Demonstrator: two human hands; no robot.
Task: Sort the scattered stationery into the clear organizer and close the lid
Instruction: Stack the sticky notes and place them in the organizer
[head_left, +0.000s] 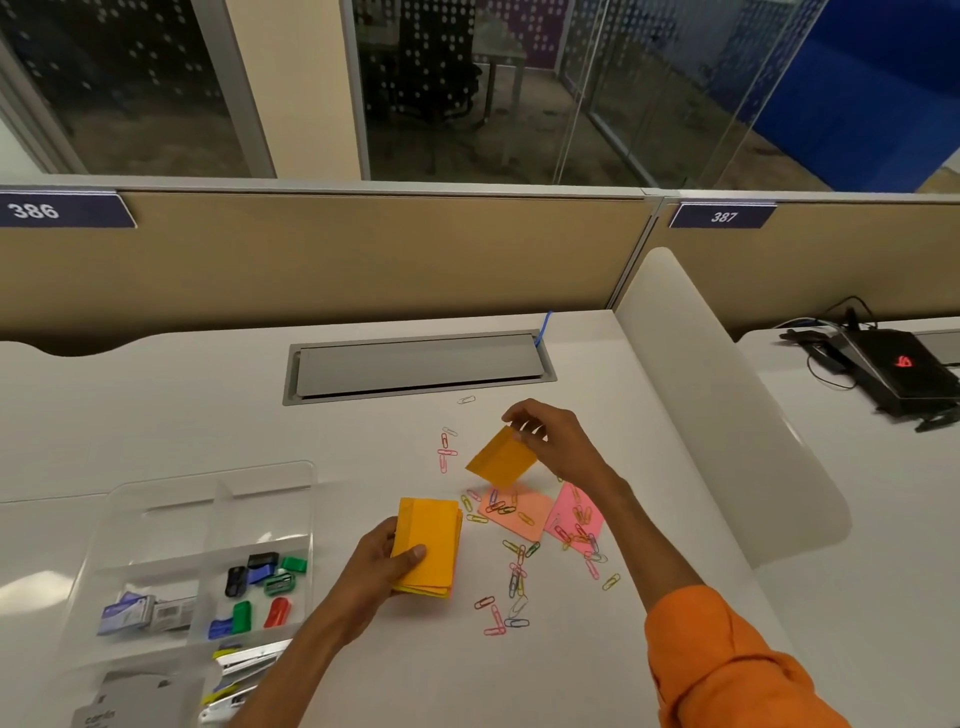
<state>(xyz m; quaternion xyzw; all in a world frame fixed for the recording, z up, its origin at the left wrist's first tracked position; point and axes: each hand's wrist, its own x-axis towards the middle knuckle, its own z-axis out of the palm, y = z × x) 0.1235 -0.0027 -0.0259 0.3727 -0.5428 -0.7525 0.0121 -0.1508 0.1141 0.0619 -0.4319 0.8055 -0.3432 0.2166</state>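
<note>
My left hand (385, 564) grips a stack of orange sticky notes (428, 545) just above the desk. My right hand (556, 439) pinches a smaller pad of orange sticky notes (501, 457) by its top corner, lifted above the desk. Below it lie a salmon sticky note (524, 512) and a pink sticky note (574, 512), both strewn with coloured paper clips (514, 577). The clear organizer (208, 519) stands at the left with its lid open. It holds sharpeners (262, 587), a staple box (130, 613) and a stapler (244, 665).
A grey cable hatch (418, 366) is set into the white desk behind the hands. A curved white divider (727, 395) bounds the desk on the right. Beyond it a black laptop (898, 371) with cables sits on the neighbouring desk.
</note>
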